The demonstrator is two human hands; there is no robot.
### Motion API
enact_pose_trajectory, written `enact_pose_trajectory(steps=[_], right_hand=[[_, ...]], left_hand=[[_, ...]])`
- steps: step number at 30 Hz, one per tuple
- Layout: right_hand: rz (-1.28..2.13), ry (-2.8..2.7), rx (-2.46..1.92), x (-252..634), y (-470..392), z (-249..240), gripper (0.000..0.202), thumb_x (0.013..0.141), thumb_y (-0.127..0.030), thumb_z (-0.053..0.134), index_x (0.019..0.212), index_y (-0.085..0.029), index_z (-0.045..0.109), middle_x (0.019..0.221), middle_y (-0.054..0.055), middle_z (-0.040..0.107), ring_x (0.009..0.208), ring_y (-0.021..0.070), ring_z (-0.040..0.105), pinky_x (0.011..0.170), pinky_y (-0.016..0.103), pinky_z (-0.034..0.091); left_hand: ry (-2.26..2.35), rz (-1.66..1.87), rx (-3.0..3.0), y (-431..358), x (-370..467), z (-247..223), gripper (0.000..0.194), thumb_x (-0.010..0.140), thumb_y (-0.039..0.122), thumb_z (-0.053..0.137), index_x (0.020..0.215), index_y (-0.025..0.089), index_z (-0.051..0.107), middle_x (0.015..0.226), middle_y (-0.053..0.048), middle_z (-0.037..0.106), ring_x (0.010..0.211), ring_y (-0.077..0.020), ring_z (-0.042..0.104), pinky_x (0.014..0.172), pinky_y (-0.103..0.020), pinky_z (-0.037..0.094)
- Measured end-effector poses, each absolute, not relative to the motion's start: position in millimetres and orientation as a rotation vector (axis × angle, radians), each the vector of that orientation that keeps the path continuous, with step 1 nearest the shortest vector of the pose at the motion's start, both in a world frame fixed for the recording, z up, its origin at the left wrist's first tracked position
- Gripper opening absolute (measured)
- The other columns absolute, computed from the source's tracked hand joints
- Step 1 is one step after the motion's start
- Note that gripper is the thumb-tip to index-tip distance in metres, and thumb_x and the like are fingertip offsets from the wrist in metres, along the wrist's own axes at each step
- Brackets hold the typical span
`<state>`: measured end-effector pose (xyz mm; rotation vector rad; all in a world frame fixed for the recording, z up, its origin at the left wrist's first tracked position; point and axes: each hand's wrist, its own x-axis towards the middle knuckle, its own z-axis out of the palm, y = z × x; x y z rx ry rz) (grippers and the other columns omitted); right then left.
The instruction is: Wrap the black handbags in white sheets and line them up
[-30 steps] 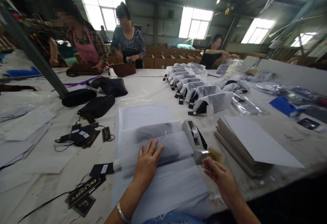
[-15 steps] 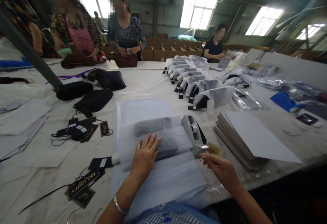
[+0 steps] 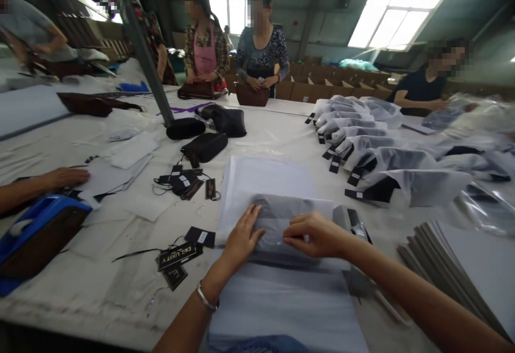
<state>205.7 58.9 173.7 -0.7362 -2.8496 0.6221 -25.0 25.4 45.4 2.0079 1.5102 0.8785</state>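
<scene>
Here, mid-frame, your left hand [image 3: 240, 236] is lying spread on the wrap [image 3: 277, 214]. Your right hand [image 3: 314, 235] is bunching its fingers there, any hold unclear.

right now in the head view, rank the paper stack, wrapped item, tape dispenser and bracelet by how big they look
1. Paper stack
2. Wrapped item
3. Tape dispenser, partly hidden behind the right arm, so judged by what shows
4. Bracelet

Left hand [image 3: 242, 235] palm-down, thumb spread; right hand [image 3: 313, 235] near it, fingers curled.
</scene>
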Motion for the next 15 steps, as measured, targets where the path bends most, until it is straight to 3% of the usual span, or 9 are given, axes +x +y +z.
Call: enact_pose_trajectory(steps=[6,10,15], right_hand=[[0.373,-3.265,-0.861,147.9,112.9,169.9,0.022,0.085,-0.035,0.056,0.081,-0.023,0.074,0.073,0.001,0.072,0.068,0.0164,0.063,0.062,0.025,0.039],[0.204,-3.375,-0.869,121.4,120.1,167.3,0.017,0.075,-0.031,0.063,0.078,-0.021,0.077,0.071,0.006,0.073,0.066,0.0215,0.067,0.060,0.028,0.043],[-0.058,-3.378,-0.947,103.9,112.0,161.2,0.015,0.068,-0.029,0.070,0.077,-0.019,0.077,0.071,0.010,0.075,0.068,0.0282,0.071,0.059,0.033,0.049]], left_hand=[[1.483,0.946,1.950,23.5,-24.4,43.5,0.068,0.091,0.018,0.054,0.151,0.021,0.023,0.155,-0.012,0.034,0.144,-0.0221,0.029,0.116,-0.047,0.031],[1.475,0.964,1.921,20.1,-24.3,36.4,0.070,0.090,0.015,0.053,0.152,0.021,0.022,0.156,-0.012,0.032,0.144,-0.0229,0.028,0.117,-0.048,0.029],[1.456,0.881,1.871,29.3,-28.9,12.8,0.083,0.079,0.011,0.060,0.153,0.023,0.023,0.158,-0.011,0.026,0.145,-0.0269,0.026,0.117,-0.046,0.029]])
